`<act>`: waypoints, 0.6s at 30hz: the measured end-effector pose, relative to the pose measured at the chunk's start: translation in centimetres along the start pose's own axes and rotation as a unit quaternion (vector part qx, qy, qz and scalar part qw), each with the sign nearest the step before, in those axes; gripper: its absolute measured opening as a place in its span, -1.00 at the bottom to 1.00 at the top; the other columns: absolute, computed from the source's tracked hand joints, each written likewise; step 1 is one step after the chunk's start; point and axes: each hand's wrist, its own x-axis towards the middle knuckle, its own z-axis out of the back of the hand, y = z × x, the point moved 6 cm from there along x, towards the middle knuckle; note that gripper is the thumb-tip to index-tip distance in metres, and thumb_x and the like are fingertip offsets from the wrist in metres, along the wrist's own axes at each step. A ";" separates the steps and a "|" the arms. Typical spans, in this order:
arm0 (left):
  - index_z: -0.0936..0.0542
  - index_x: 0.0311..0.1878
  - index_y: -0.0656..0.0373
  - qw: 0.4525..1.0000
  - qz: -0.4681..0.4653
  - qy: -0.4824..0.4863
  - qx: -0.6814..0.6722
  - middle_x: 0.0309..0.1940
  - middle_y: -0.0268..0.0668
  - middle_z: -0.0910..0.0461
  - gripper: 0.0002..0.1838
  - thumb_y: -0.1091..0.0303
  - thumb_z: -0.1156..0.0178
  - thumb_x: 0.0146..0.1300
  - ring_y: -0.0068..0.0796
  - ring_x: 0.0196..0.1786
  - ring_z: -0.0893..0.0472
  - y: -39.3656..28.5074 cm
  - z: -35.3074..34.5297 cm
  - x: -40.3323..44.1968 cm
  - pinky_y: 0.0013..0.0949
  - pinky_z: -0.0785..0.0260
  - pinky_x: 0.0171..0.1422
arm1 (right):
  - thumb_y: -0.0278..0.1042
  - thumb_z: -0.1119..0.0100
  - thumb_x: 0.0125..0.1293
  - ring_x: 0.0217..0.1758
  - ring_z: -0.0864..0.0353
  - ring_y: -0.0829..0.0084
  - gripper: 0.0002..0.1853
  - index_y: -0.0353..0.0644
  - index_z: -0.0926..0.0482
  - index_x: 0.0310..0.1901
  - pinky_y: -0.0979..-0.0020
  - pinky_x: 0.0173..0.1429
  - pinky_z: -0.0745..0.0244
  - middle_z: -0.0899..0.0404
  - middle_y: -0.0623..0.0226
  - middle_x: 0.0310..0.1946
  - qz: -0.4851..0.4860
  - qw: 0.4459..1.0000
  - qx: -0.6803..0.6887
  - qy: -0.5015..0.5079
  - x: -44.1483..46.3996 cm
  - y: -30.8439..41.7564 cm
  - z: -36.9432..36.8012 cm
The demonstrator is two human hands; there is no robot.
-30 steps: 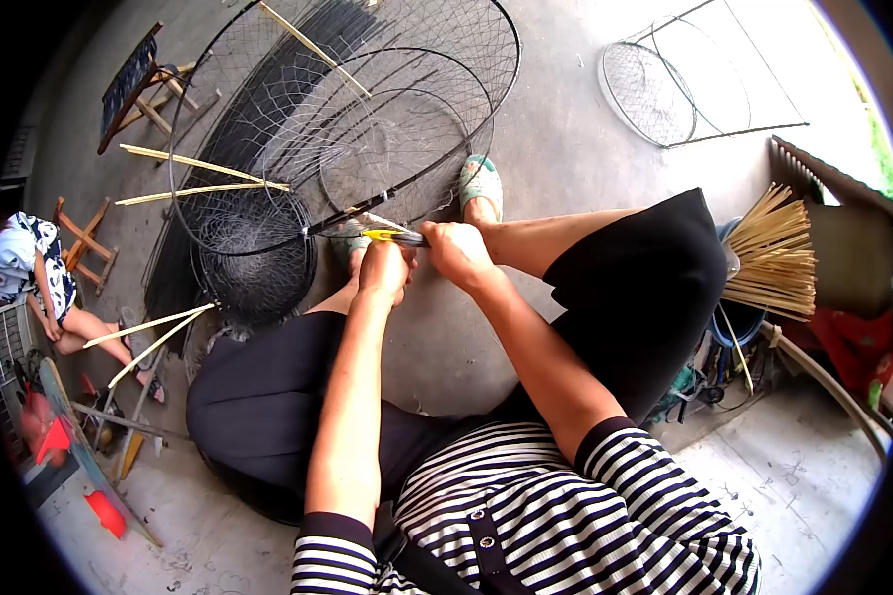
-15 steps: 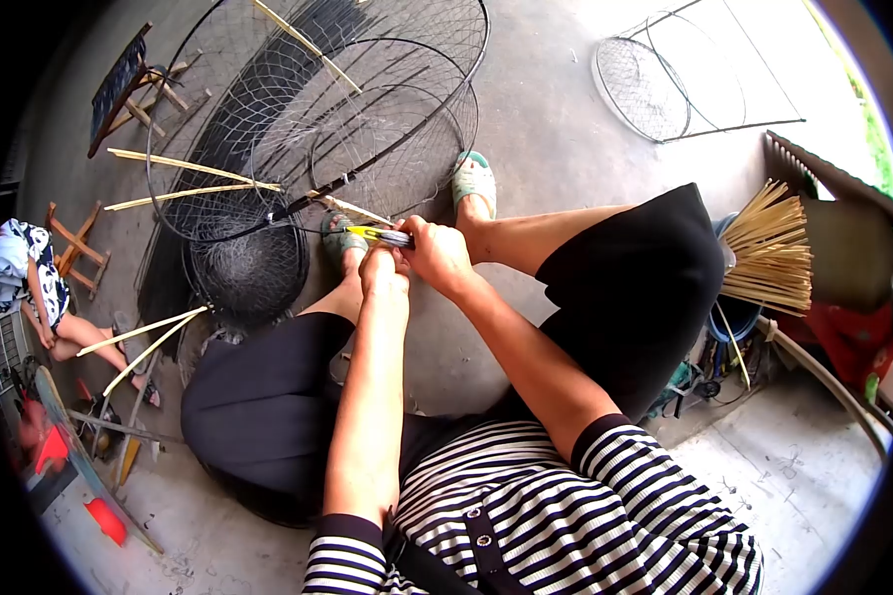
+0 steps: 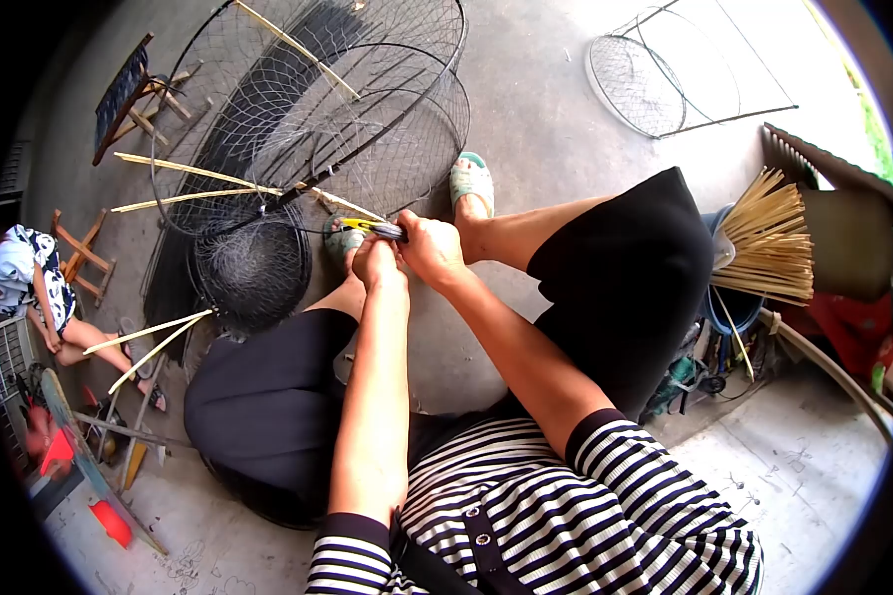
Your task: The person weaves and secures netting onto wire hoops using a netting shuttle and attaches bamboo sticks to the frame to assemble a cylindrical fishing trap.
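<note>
My right hand (image 3: 431,248) is closed around the dark rear end of a small yellow-and-dark hand tool (image 3: 367,226), whose exact kind is not clear. Just beside it, touching it, my left hand (image 3: 375,262) is closed below the tool; what its fingers hold is hidden. A pale split stick (image 3: 352,205) runs from the netted hoop frame (image 3: 367,154) to the fingers of my right hand. That large frame has black hoops with mesh stretched between them. Its dark gathered net end (image 3: 253,273) lies near my left foot.
Several pale sticks (image 3: 184,197) jut from the net at left. A bundle of sticks (image 3: 767,241) stands in a blue bucket (image 3: 721,312) by my right knee. Another netted frame (image 3: 637,85) lies far right. Wooden stools (image 3: 86,256) and a seated person (image 3: 45,288) are at left.
The view has shifted slightly. My hands stay together around the tool, the left a little higher against it. The net frame appears shifted slightly left.
</note>
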 end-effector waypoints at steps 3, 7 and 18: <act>-0.50 -0.55 0.21 1.000 -0.028 -0.010 -0.002 -0.66 -0.43 -0.45 -0.85 0.59 -0.14 0.13 -0.68 -0.70 -0.35 -0.4 -0.1 -0.1 -0.58 -0.12 -0.66 | -0.22 -0.21 0.12 -0.37 -0.65 0.18 -0.79 -0.09 -0.47 -0.25 0.19 -0.33 -0.49 -0.62 0.19 -0.47 0.037 0.999 -0.030 -0.022 0.1 0.3 -0.1; -0.52 -0.54 0.24 0.998 -0.043 -0.036 0.008 -0.57 -0.35 -0.54 -0.86 0.65 -0.12 0.09 -0.65 -0.61 -0.45 -1.1 -0.3 -0.3 -0.55 -0.27 -0.58 | -0.25 -0.19 0.13 -0.38 -0.64 0.18 -0.78 -0.11 -0.42 -0.26 0.18 -0.34 -0.48 -0.60 0.20 -0.47 0.080 0.995 -0.034 -0.055 0.1 0.6 0.1; -0.53 -0.40 0.03 0.986 0.020 0.054 -0.153 -0.41 -0.45 -0.56 -0.87 0.56 -0.18 0.14 -0.62 -0.34 -0.52 -2.2 0.9 -1.8 -0.55 -0.35 -0.18 | -0.34 -0.21 0.09 -0.36 -0.62 0.12 -0.79 -0.15 -0.43 -0.26 0.19 -0.30 -0.49 -0.59 0.14 -0.47 0.153 0.987 0.015 -0.054 -0.3 2.5 1.8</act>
